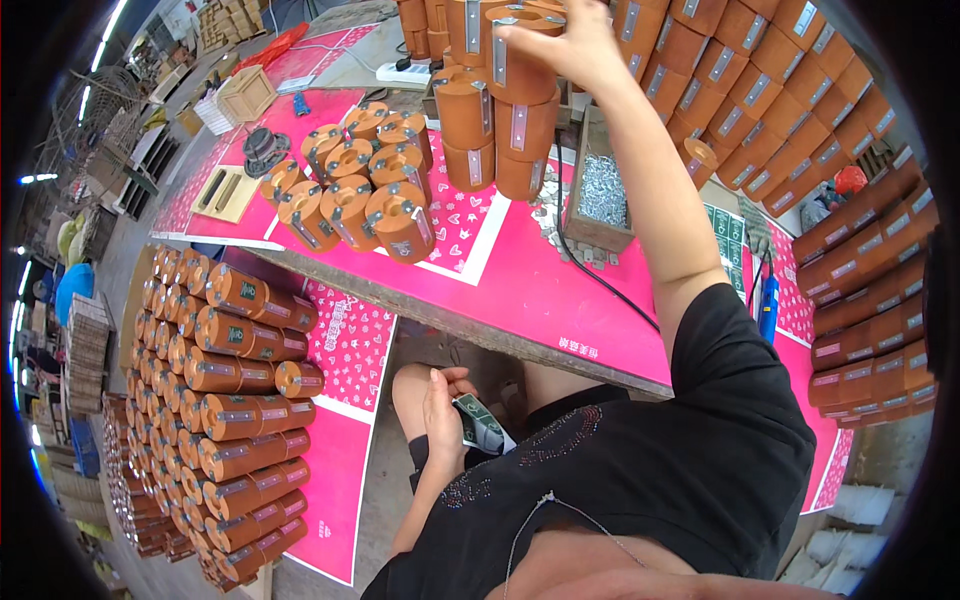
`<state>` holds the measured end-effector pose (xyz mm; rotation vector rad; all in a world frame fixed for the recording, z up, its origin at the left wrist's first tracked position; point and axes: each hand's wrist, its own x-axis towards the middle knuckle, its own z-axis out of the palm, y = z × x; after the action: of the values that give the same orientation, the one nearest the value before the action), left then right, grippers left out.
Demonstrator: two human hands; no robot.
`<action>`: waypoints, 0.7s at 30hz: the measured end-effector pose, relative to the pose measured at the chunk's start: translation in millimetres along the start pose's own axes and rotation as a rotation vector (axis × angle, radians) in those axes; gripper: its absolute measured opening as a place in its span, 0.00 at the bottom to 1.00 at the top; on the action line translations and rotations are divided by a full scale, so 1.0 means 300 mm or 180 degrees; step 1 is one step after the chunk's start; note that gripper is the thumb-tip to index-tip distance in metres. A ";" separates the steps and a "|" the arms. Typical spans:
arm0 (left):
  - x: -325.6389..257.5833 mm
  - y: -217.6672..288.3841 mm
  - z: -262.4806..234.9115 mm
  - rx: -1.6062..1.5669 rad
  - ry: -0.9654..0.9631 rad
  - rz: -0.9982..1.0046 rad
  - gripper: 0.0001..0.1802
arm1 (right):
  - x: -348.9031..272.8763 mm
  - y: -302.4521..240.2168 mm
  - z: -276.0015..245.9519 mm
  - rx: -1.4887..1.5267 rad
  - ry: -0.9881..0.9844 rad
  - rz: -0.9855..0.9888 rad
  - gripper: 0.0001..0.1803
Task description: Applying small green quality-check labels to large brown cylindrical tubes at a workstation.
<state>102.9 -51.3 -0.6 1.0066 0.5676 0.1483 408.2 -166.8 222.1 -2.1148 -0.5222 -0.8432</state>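
My right hand [562, 48] reaches up across the pink-covered table [560, 290] and is shut on the top orange cylindrical box [520, 75], which has a metal strip down its side. That box sits on an upright stack of like orange cylinders [495, 140]. My left hand [443, 412] rests low by my knee under the table edge. It holds a small dark green and white object [480, 425] whose kind I cannot make out.
Several orange cylinders [350, 195] stand grouped on the table's left part. Large piles of them lie at the left [225, 400] and at the right [850, 250]. A tray of small metal fittings [602, 195], a black cable [600, 285] and a blue tool [768, 305] are on the table.
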 end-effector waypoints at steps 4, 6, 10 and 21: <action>-0.062 -0.041 -0.035 -0.0074 -0.0680 -0.0105 0.21 | -0.004 0.024 0.095 0.0238 -0.0243 -0.0153 0.33; -0.083 -0.046 -0.059 -0.0064 -0.1349 -0.0162 0.21 | -0.010 0.030 0.089 0.0211 0.0074 -0.0831 0.30; -0.128 -0.064 -0.100 -0.0026 -0.1922 -0.0512 0.33 | -0.096 -0.007 -0.047 0.0552 -0.0036 -0.0423 0.29; -0.141 -0.077 -0.107 -0.0001 -0.3232 -0.0620 0.38 | -0.642 0.090 -0.187 -0.0110 -0.2317 0.0661 0.39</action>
<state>47.4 -55.2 -16.7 0.8853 -0.2687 -0.5190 268.6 -243.2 97.1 -2.4270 -0.6347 0.0625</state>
